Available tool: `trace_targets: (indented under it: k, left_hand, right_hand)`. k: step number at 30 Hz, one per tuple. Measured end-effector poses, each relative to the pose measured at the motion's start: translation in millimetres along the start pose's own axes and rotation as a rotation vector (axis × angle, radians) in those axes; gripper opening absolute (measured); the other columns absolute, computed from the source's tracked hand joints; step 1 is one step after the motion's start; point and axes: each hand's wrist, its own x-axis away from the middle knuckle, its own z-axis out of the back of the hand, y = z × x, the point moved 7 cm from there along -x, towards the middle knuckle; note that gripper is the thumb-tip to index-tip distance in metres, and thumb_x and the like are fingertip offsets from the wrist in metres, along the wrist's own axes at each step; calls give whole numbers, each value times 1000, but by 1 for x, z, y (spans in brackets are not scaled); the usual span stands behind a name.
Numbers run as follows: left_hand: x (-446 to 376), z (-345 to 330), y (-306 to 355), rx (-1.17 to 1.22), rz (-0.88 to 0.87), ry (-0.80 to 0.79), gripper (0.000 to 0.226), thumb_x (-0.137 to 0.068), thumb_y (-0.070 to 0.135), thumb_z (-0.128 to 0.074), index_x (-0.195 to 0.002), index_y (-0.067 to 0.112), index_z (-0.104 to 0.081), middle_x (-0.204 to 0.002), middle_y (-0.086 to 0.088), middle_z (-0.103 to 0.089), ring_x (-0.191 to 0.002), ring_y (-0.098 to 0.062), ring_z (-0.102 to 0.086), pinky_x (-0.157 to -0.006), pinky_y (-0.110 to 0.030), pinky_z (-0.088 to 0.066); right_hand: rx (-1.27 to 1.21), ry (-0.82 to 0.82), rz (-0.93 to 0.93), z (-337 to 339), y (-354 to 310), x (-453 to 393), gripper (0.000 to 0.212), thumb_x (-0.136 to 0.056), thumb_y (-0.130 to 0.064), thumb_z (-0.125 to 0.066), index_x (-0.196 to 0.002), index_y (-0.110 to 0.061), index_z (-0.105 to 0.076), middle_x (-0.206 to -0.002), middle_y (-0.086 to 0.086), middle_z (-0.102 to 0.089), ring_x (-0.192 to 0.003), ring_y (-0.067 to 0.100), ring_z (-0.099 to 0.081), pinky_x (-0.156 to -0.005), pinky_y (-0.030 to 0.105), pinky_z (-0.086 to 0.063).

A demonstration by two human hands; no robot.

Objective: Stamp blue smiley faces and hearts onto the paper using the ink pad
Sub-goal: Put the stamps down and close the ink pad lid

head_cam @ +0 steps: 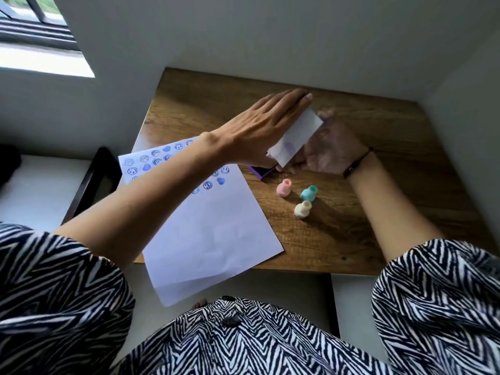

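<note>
On the wooden tabletop [351, 239], a white sheet of paper [216, 234] was found lying at an angle, its near corner overhanging the front edge. The far part of the sheet was covered with rows of blue smiley faces [131, 170] and blue hearts [221, 180]; the near part was unmarked. A second sheet edge was seen just beneath the first at the overhang.

The left hand [259, 128] was held flat above the tabletop, fingers extended and together, with the forearm crossing over the stamped rows. A small white slip of paper [295, 138], smudged with blue-purple ink, was observed tilted between the two hands, its upper edge against the left fingers. Whether the left grip was closed on the slip could not be told, as the thumb was hidden.

The right hand [328, 150] was blurred, positioned just beyond the slip with the palm turned up; its grip could not be determined. A dark band was noted on the right wrist.

The purple ink pad [262, 172] was located just beside the paper's right edge, partly hidden under the slip and the left hand. Three small stamps were recorded standing near it: a pink stamp [283, 188], a teal stamp [308, 193] and a cream stamp [302, 209], set close together, apart from the paper.
</note>
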Motion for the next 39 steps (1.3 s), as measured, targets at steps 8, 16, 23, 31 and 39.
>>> trace_targets:
  k: [8,16,23,31,39]
  left_hand:
    - [11,-29,-30,30,144,-172,111,-57,51,-73,-139,1,-18,-139,-21,-38,-126,-37,-37,-110,-45,-25]
    - [-1,-28,-27,217,173,-119,117,-52,44,-76,-140,0,-14,-139,-22,-43,-129,-35,-39,-112,-40,-24]
    - [7,-38,-27,302,227,-162,124,-49,42,-82,-141,0,-9,-138,-21,-44,-127,-33,-38,-101,-24,-21]
    - [52,-73,-44,471,534,-170,124,-60,34,-79,-141,3,10,-140,-23,-34,-128,-37,-30,-109,-38,-23]
    - [54,-93,-33,516,685,11,103,-71,26,-69,-141,0,2,-124,-23,-53,-117,-37,-39,-100,-39,-31]
  right_hand:
    - [1164,593,60,3,-44,13,78,-70,-45,-73,-136,-19,-38,-137,5,-49,-122,21,-49,-91,29,-39]
    - [1833,718,30,-27,-45,-2,102,-53,-72,-64,-131,-12,-36,-137,9,-47,-123,31,-44,-95,48,-39]
    - [2068,599,-87,-36,-33,-14,100,-53,-78,-59,-124,-9,-42,-127,12,-54,-119,29,-46,-96,53,-35]
    - [1810,691,-220,-3,-30,-8,92,-56,-69,-62,-127,-14,-40,-128,13,-55,-120,32,-46,-99,51,-33]
    - [1438,705,-334,13,4,-7,83,-60,-57,-68,-126,-16,-41,-126,12,-55,-116,34,-48,-88,42,-36]
